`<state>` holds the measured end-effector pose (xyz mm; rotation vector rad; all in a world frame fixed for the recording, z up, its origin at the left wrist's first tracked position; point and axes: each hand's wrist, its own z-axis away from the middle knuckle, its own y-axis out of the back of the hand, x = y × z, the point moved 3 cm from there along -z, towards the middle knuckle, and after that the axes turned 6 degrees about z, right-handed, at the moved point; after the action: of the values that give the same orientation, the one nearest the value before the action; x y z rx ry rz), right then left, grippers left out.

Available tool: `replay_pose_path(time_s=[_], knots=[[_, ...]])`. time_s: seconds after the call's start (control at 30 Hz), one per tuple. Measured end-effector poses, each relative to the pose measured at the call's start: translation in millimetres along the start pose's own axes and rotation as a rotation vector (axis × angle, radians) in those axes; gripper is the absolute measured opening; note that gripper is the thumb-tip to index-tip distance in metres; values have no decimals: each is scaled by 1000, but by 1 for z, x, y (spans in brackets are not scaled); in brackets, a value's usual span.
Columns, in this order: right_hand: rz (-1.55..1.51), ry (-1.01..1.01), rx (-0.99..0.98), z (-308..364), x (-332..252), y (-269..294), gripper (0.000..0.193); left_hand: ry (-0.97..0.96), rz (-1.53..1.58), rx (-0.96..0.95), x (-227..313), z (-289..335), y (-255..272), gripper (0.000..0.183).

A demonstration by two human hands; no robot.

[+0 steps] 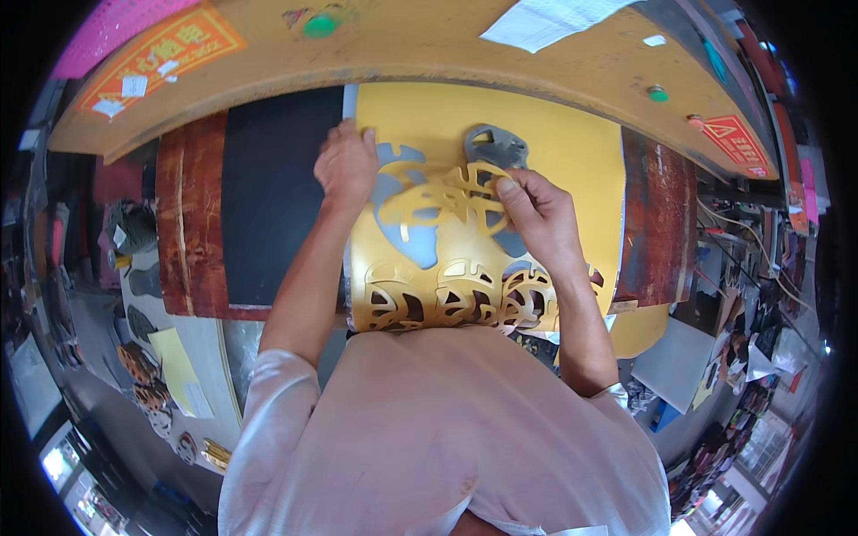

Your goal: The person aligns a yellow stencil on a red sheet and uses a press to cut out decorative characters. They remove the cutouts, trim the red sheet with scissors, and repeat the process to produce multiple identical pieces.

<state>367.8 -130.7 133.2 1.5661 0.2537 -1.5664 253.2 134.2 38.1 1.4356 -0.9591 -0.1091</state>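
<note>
While my right hand (547,219) is holding a yellow cut piece (487,167) over the yellow sheet (554,112), the thumb and the forefinger are pinching it by its right side, and so this hand is almost closed. The piece is showing curved openings and narrow bands between them; its left part is looking blurred to me. It is hanging above the middle of the sheet, in front of me and between my two hands. My left hand (347,165) is reaching to the left edge of the sheet, with its fingers partly bent. Whether these fingers are gripping something, I am not able to say from this view. Just beyond the right hand, a dark grey shaped block (514,147) is lying on the sheet. Around the piece, openings in the sheet are letting a blue-grey surface (420,246) appear. Nearer to my body, the sheet is carrying a row of cut-out patterns and is curving down over the front edge. On the left, a black panel (277,196) is lying along the sheet, and a red-brown board (192,214) is extending at its outer side. Farther away, an orange-yellow beam (402,54) is crossing the far side, bearing a green button (319,25) and a white paper (554,22).
</note>
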Motion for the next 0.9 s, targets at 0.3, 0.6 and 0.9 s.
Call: replay_pose_path(time_s=[0.3,0.6,0.9], knots=[[-690,-141,-38,-5,17,-20,32,-136,898,-876,89,114,37,43],[-139,-90,51,-7,45,-44,40,578,1487,-1164,30,138,104,42],[-1053,-429,-516,34,37,-126,50,672,1239,-806,-1,145,115,37]])
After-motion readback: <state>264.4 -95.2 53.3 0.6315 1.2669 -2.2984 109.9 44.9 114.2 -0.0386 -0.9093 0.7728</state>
